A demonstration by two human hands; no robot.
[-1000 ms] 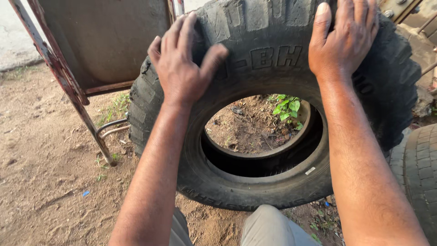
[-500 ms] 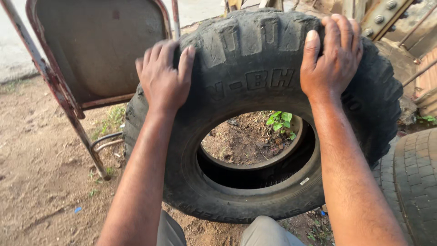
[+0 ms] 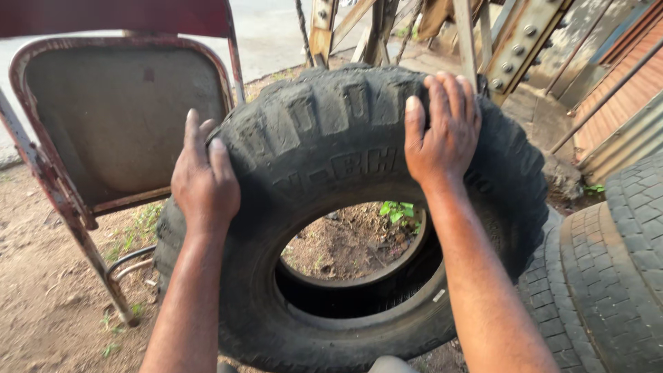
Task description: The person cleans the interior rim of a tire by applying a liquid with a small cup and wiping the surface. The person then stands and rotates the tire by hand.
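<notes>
A big black tyre [image 3: 324,138] with chunky tread stands upright on the dirt in front of me. My left hand [image 3: 204,181] lies flat on its upper left sidewall, fingers together. My right hand [image 3: 442,131] grips the top right of the tread, fingers curled over the edge. Through the tyre's hole I see soil and a small green plant [image 3: 396,211].
A rusty red metal folding chair [image 3: 103,117] stands close on the left. Two more tyres [image 3: 608,276] lean at the right. Metal beams with bolts [image 3: 511,41] and a corrugated wall [image 3: 621,97] rise behind. Bare dirt ground [image 3: 41,311] lies at the lower left.
My left hand has slid down and left along the sidewall. The tyre sits lower in view and the chair and beams behind show more. My right hand keeps its hold on the top.
</notes>
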